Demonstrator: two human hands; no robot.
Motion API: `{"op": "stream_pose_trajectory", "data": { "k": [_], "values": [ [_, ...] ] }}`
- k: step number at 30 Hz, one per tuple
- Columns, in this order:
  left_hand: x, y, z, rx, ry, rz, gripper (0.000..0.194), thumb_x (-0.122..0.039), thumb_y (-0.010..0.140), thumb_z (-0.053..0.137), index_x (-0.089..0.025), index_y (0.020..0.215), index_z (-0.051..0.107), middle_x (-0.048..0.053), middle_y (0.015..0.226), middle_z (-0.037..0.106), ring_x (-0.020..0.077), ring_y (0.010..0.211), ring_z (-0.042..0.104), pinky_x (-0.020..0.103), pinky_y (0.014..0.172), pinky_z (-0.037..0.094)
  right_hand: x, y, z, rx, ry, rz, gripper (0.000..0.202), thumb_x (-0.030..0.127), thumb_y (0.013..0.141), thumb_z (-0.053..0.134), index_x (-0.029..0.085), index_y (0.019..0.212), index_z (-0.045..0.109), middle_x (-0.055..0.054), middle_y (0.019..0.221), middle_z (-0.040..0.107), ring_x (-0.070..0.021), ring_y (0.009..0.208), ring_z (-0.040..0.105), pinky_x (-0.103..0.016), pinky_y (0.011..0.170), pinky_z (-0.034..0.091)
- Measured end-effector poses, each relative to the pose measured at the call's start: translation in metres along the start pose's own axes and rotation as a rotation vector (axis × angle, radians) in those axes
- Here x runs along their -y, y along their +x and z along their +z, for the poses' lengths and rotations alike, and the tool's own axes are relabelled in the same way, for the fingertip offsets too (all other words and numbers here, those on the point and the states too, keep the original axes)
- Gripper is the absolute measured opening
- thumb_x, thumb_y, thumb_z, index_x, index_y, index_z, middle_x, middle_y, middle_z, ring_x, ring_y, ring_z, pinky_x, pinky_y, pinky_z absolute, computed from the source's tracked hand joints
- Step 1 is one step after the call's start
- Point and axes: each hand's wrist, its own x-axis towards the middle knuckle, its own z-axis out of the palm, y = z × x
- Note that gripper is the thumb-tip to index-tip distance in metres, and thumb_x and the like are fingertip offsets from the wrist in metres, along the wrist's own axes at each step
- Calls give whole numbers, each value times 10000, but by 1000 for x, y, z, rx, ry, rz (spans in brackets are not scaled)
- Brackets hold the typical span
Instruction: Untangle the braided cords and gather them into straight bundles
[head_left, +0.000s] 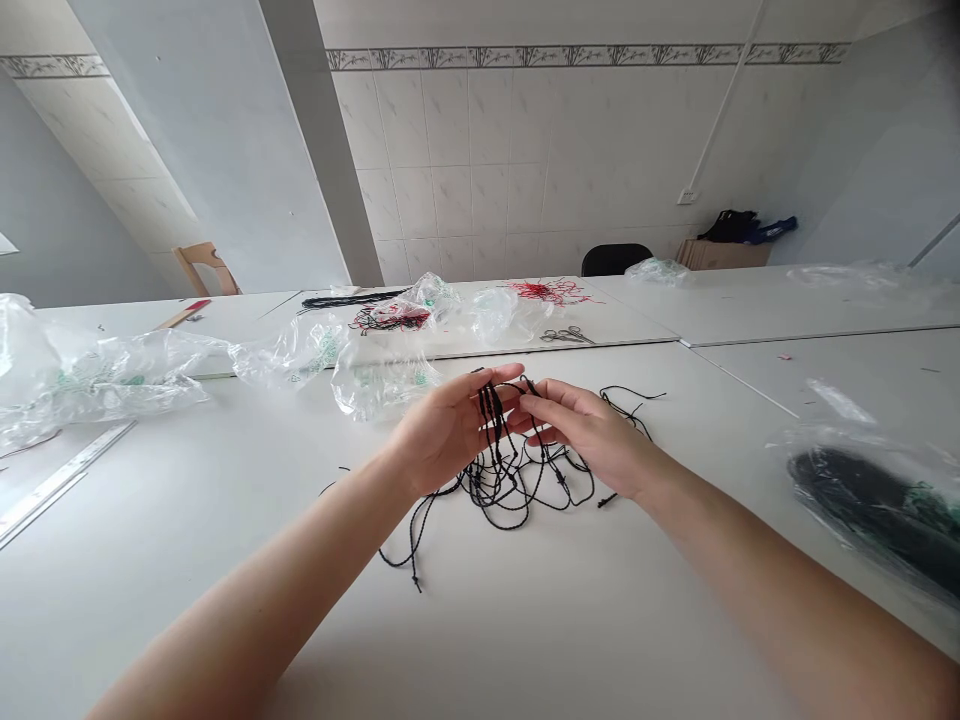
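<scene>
Several black braided cords (491,415) hang in a bundle over the fingers of my left hand (442,425), which is closed around them. My right hand (581,420) pinches a strand of black cord between thumb and fingers, just beside the bundle. Below both hands the rest of the cords (510,515) spreads in loose loops on the white table (360,620). Knotted cord ends stick out toward the front left and the back right. Some of my right hand's fingertips are hidden behind the cords.
Crumpled clear plastic bags (292,350) lie across the left and back. Behind are red cords (551,291), a black cord bundle (352,299) and scissors (568,335). A bag of black material (862,500) lies at right; a metal ruler (67,475) at left.
</scene>
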Motion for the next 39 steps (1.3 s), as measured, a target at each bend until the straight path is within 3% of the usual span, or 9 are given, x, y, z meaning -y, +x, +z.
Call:
{"op": "stream_pose_trajectory", "data": {
  "k": [4, 11, 16, 23, 30, 39],
  "values": [
    [3, 1, 0, -14, 24, -22, 259, -318, 936, 606, -183, 1099, 754, 94, 1010, 654, 231, 956, 608, 418, 941, 477, -4, 1, 9, 43, 153, 21, 248, 442, 908, 667, 239, 1044, 708, -47, 1070, 645, -207, 1034, 603, -364, 849, 518],
    [3, 1, 1, -24, 43, -43, 296, -300, 944, 591, -177, 1159, 754, 93, 1012, 635, 200, 900, 581, 362, 825, 492, -6, 1, 11, 91, 180, 33, 194, 343, 883, 706, 231, 1039, 735, -30, 1095, 629, -162, 959, 581, -310, 787, 506],
    [3, 1, 0, -34, 42, -44, 309, -283, 944, 601, -181, 1199, 742, 105, 1050, 664, 215, 953, 603, 390, 904, 489, -8, 2, 7, 62, 168, 17, 194, 357, 867, 729, 228, 1012, 720, -24, 1110, 642, -160, 966, 603, -306, 788, 523],
    [7, 3, -6, -23, 55, -43, 327, -223, 954, 599, -176, 1262, 697, 140, 1155, 696, 250, 1036, 652, 432, 970, 502, -7, 4, 4, -17, 171, 26, 215, 392, 834, 761, 207, 879, 660, -4, 957, 627, -143, 878, 610, -314, 804, 541],
    [11, 6, -7, 1, 13, -38, 281, -215, 978, 587, -167, 1232, 697, 138, 1173, 693, 251, 1135, 638, 452, 1056, 492, -1, 3, 2, -62, 217, 9, 180, 372, 893, 702, 209, 967, 678, -43, 1022, 671, -173, 1011, 617, -305, 833, 551],
    [14, 7, -7, -33, 2, -56, 244, -187, 963, 610, -186, 1183, 717, 113, 1158, 693, 243, 1120, 655, 440, 1046, 507, -4, 6, -2, -76, 209, -6, 216, 380, 854, 730, 213, 979, 674, -48, 1056, 662, -188, 1005, 613, -334, 834, 553]
  ]
}}
